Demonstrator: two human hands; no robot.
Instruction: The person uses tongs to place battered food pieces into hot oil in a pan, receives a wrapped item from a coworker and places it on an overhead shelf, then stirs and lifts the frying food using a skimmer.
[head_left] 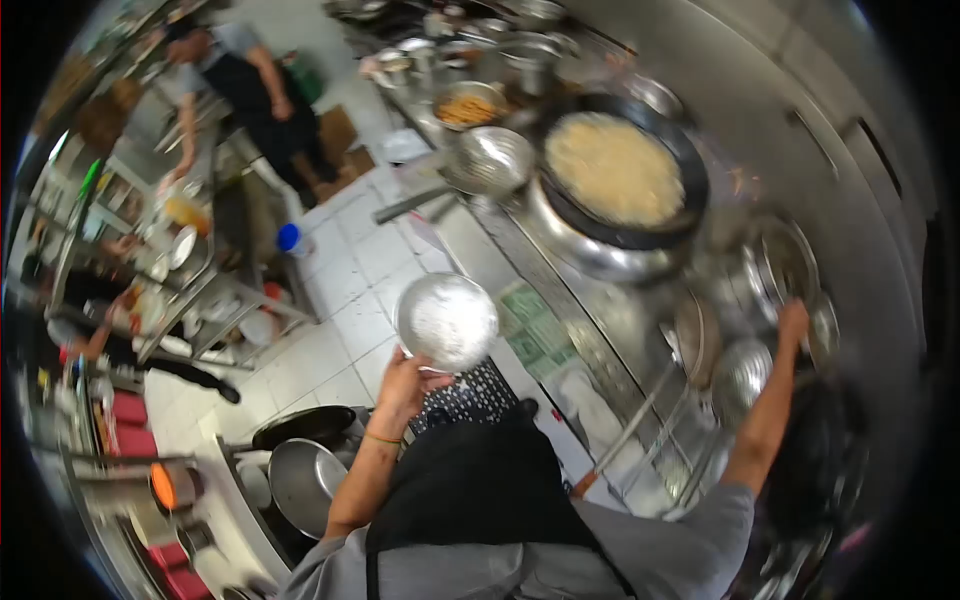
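My left hand (405,385) grips the rim of a round metal bowl (403,318), which holds white powder (450,320), over the tiled floor. On the right, my right hand (793,322) reaches to the near edge of a metal pot (812,262) on the stove; its fingers are closed at the rim, and what they hold is too blurred to make out. A large black wok (692,165) with bubbling pale-yellow contents (615,168) stands on the burner ahead. Left of the wok lies a perforated metal strainer (488,160) with a long handle.
Ladles and a round strainer (698,340) lie on the steel counter (600,345) between my arms. A bowl of orange food (467,108) stands beyond the strainer. Co-workers stand at the left (245,90) by a metal shelf. Pans (305,485) rest at the lower left.
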